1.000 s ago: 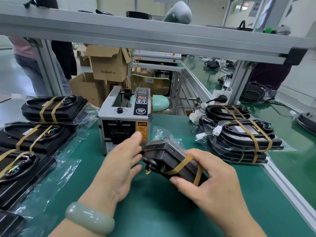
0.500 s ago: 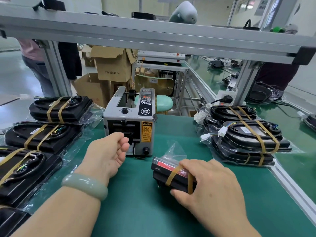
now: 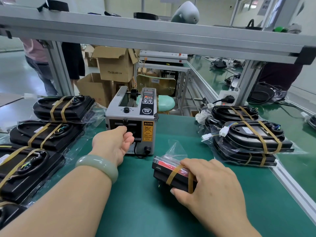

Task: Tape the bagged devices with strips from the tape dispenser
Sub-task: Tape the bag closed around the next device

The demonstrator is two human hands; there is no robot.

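Green mat is bearing the bagged device, which the right hand is gripping near the tape dispenser; left hand is sitting at its outlet, fingers curled, grasp on tape not discernible

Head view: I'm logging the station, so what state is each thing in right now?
Dispenser, display lit.
Device, bagged, on mat, two strips on.
Left hand, fingers curled at dispenser; strip unseen.
Right hand, grips device.
Plug, in socket.
Box, flaps open.
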